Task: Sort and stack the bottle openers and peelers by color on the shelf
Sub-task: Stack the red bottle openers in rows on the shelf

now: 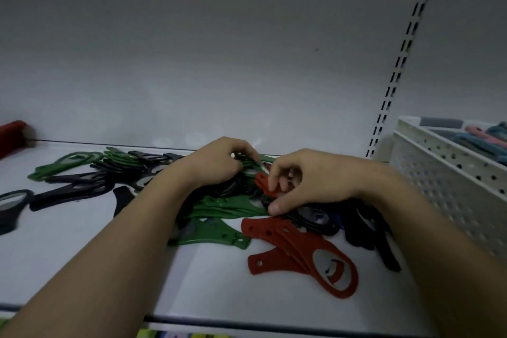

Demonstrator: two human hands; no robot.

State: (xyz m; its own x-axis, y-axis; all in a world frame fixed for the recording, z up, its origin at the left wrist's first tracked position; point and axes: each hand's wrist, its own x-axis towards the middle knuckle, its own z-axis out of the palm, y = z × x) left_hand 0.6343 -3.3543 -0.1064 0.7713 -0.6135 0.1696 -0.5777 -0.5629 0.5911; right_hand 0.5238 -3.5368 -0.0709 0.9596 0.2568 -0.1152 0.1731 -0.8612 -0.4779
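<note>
A small red piece (264,184), seemingly a red opener or peeler handle, is lying in the middle of the mixed heap on the shelf (82,269), and the right hand (304,181) is pinching it between curled fingertips while its thumb is pressing down at the heap's near edge. The left hand (219,164) is sitting just beside it, fingers curled into the green pieces (247,163) at the back of the heap; whether it is actually gripping one I cannot tell. Judging by this, the sorting step is under way and far from done: a short stack of red bottle openers (301,250) is lying in front of the heap, a green opener (216,236) is lying left of it, and green and black pieces (82,173) are lying mixed farther left. The next move probably calls for lifting the red piece free of the black ones tangled around it and laying it squarely on the red stack. A white perforated basket (439,173) is standing at the right.
</note>
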